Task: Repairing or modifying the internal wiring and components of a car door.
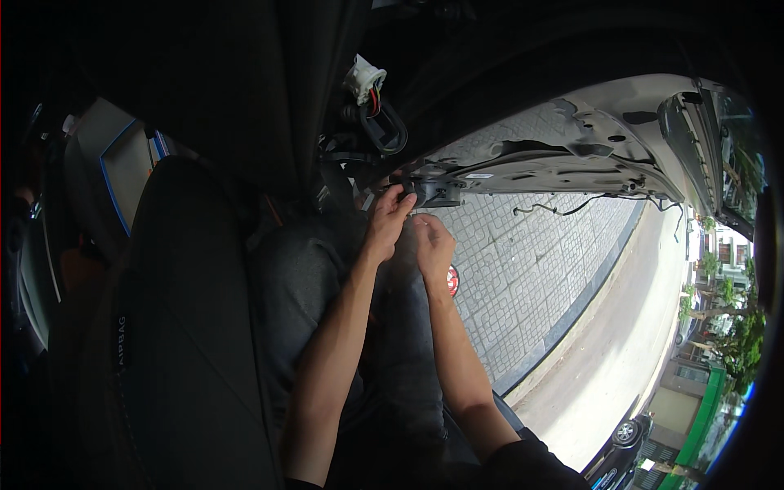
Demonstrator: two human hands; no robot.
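My left hand [389, 224] reaches up to the edge of the open car door, its fingers closed around a small dark piece too shadowed to name. Right beside those fingertips is a round black part [443, 193] at the door's inner edge. My right hand [433, 245] is a little lower and to the right, thumb and fingers pinched together; whatever is between them is too small to see. Above both hands hangs a white wiring connector [365, 78] with red wires, next to a black rubber grommet [384, 131].
The door [563, 159] stands open with its inner metal bare, and a loose wire [563, 210] dangles from it. Left of me is a dark car seat [188, 327]. Below the right wrist shows a red and white round thing [452, 280] on the paved ground [531, 278].
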